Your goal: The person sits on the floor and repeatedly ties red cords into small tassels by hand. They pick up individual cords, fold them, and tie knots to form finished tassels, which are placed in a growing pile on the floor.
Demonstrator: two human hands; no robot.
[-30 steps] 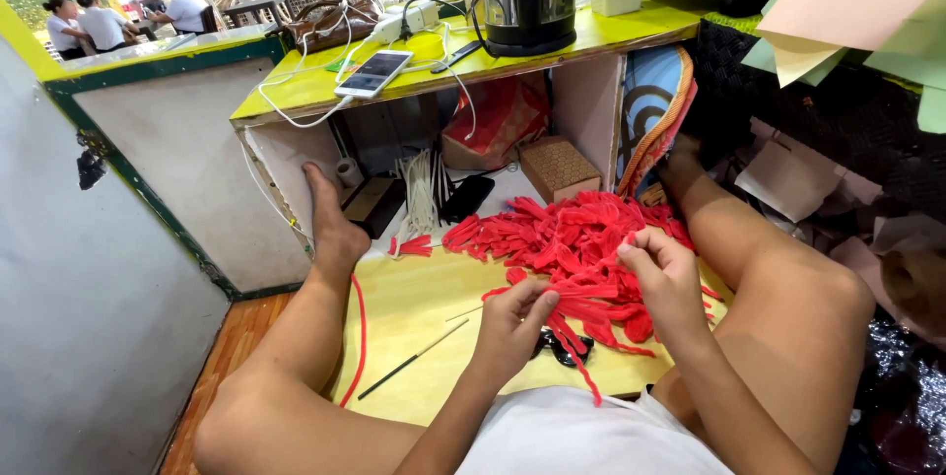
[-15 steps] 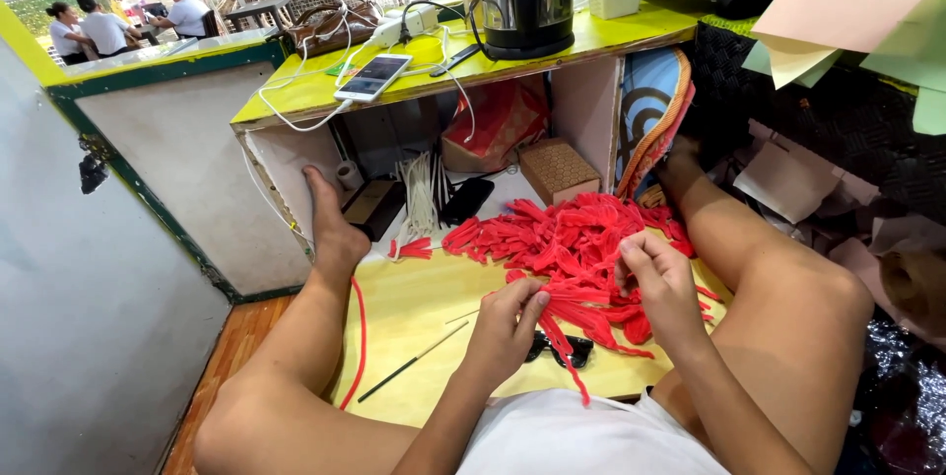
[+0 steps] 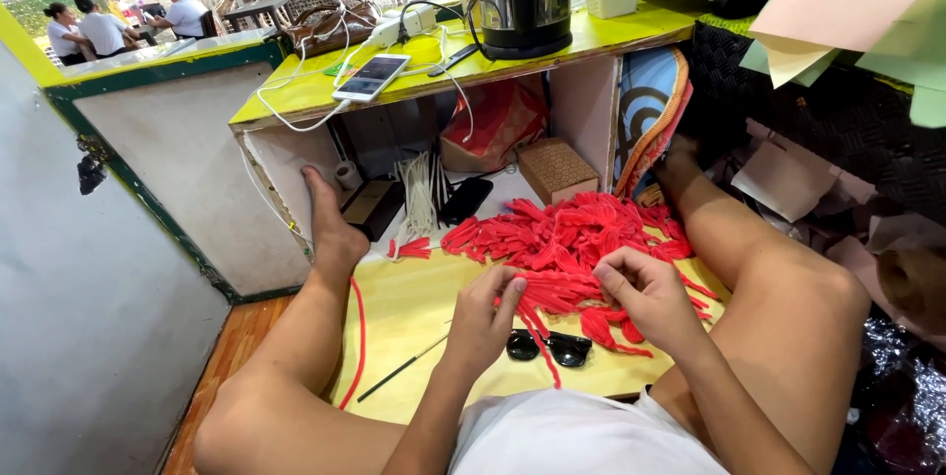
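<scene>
Red strips of thin, crinkled material fill both hands: the left hand (image 3: 485,315) has its fingers curled narrow around a small bunch of red strip ends (image 3: 532,322), and the right hand (image 3: 645,296) pinches the same bunch from the other side, thumb and fingers closed on it. A few loose tails hang down from the grip towards the person's lap.

Just below the hands, near the front edge of the yellow sheet (image 3: 414,307), lies a pair of black sunglasses (image 3: 550,346); dangling tails could snag on them and drag them off the edge. A thin dark rod (image 3: 402,371) lies slanted near the left knee, where a shifting leg could roll it away.

Beyond the hands, the big heap of red strips (image 3: 572,234) spreads to the sheet's far edge. Pulling the held bunch too hard would likely tangle it with neighbouring strips and scatter the heap.
</scene>
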